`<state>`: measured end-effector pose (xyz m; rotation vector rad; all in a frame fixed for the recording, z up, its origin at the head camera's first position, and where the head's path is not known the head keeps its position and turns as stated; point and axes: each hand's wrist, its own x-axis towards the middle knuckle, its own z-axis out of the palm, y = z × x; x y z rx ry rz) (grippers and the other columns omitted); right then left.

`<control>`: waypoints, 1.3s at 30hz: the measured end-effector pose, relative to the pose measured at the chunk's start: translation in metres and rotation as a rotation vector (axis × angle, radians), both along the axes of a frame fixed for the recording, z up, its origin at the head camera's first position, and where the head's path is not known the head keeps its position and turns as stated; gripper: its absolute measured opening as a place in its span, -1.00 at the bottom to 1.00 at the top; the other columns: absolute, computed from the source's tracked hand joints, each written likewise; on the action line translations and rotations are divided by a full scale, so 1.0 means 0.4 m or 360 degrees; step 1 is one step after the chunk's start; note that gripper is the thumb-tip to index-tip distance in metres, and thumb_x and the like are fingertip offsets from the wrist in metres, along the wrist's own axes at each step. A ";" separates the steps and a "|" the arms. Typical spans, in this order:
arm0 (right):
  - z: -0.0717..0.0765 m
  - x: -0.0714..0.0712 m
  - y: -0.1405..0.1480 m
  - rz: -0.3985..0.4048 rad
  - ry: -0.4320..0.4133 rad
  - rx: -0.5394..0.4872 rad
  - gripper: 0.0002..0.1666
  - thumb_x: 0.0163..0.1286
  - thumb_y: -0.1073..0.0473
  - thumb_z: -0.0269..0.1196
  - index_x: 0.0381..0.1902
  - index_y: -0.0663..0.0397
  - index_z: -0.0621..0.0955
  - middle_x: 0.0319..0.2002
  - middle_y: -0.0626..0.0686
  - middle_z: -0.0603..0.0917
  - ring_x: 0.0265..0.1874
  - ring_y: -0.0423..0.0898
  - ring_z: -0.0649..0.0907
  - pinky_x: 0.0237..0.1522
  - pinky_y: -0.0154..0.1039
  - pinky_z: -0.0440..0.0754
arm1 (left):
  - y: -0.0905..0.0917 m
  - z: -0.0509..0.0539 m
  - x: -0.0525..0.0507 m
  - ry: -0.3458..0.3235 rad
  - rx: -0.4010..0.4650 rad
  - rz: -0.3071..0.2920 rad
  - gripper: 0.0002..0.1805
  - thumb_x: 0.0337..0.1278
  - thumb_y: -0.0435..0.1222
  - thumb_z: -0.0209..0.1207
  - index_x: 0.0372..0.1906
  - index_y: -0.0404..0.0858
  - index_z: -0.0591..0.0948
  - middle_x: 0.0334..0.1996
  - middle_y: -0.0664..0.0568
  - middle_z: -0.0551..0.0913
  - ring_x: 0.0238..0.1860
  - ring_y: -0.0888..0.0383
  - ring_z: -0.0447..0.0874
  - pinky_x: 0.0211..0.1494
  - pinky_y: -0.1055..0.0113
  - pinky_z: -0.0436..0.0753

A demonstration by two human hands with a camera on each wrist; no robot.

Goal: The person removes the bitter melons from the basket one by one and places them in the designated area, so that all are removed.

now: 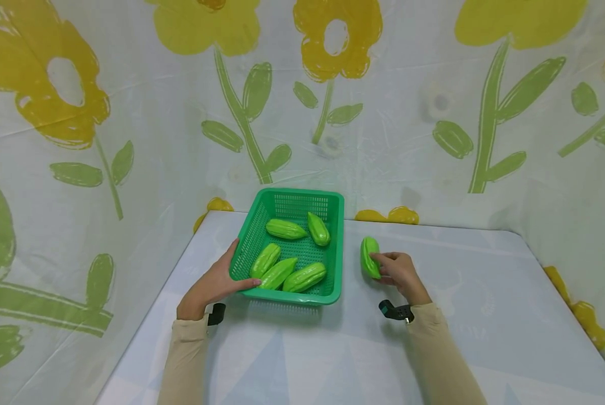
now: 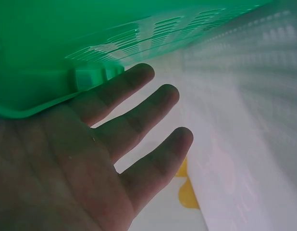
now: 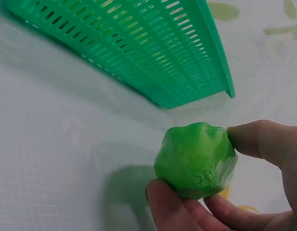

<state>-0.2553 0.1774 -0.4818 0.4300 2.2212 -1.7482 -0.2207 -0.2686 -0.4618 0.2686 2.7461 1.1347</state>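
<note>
A green plastic basket (image 1: 339,247) holds several light-green, ridged bitter melons (image 1: 304,277). At its near left corner my left hand (image 1: 216,284) grips the basket, the thumb over the rim and the fingers along the outside wall. In the left wrist view those fingers (image 2: 148,125) look fairly straight beside the basket wall (image 2: 153,38). To the right of the basket, my right hand (image 1: 400,274) pinches another bitter melon (image 1: 369,256) between thumb and fingers. The right wrist view shows this bitter melon (image 3: 196,159) end-on, apart from the basket, its shadow falling on the table.
Basket and hands are over a pale, patterned tabletop (image 1: 332,354). A white curtain (image 1: 393,140) printed with yellow flowers and green leaves hangs behind the table and along its sides. Dark straps (image 1: 395,310) circle the wrists.
</note>
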 end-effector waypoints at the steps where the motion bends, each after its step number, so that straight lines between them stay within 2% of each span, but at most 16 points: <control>1: -0.001 0.000 0.000 -0.0006 0.0005 0.0001 -0.15 0.50 -0.12 0.27 0.42 0.48 0.38 0.14 0.23 0.52 -0.12 -0.11 0.64 -0.12 -0.28 0.80 | 0.000 0.000 0.000 0.0002 -0.0002 -0.0001 0.41 0.04 0.28 0.40 0.70 -0.07 -0.31 0.71 -0.12 -0.15 0.68 -0.26 -0.04 0.57 -0.37 0.20; 18: -0.020 0.009 -0.016 -0.0044 0.0055 0.0106 -0.22 0.48 -0.10 0.28 0.32 0.47 0.46 0.10 0.25 0.53 -0.14 -0.07 0.61 -0.17 -0.27 0.81 | -0.004 -0.004 -0.002 -0.0007 -0.0009 -0.0008 0.41 0.05 0.27 0.40 0.70 -0.08 -0.32 0.72 -0.12 -0.17 0.68 -0.28 -0.08 0.57 -0.39 0.17; 27: -0.026 0.010 -0.025 -0.0031 0.0087 0.0214 -0.23 0.49 -0.10 0.26 0.31 0.50 0.46 0.13 0.32 0.53 -0.07 0.01 0.60 -0.17 -0.24 0.81 | -0.004 0.000 -0.001 -0.0004 -0.0017 -0.0018 0.41 0.07 0.26 0.39 0.70 -0.12 -0.33 0.71 -0.17 -0.18 0.68 -0.31 -0.08 0.58 -0.39 0.16; 34: -0.016 0.013 -0.032 -0.0009 0.0094 0.0313 -0.18 0.47 -0.10 0.26 0.33 0.54 0.43 0.20 0.40 0.52 -0.02 0.09 0.67 -0.20 -0.20 0.82 | 0.001 0.006 0.003 -0.0015 -0.0012 -0.0012 0.42 0.07 0.25 0.40 0.70 -0.14 -0.33 0.71 -0.17 -0.18 0.68 -0.30 -0.09 0.58 -0.38 0.16; 39: -0.016 0.018 -0.035 -0.0006 0.0096 0.0340 -0.19 0.47 -0.09 0.27 0.33 0.53 0.42 0.18 0.41 0.53 -0.07 0.07 0.67 -0.21 -0.19 0.82 | -0.001 0.003 0.001 -0.0017 -0.0011 -0.0013 0.41 0.07 0.25 0.39 0.70 -0.11 -0.33 0.71 -0.15 -0.18 0.68 -0.29 -0.08 0.59 -0.38 0.16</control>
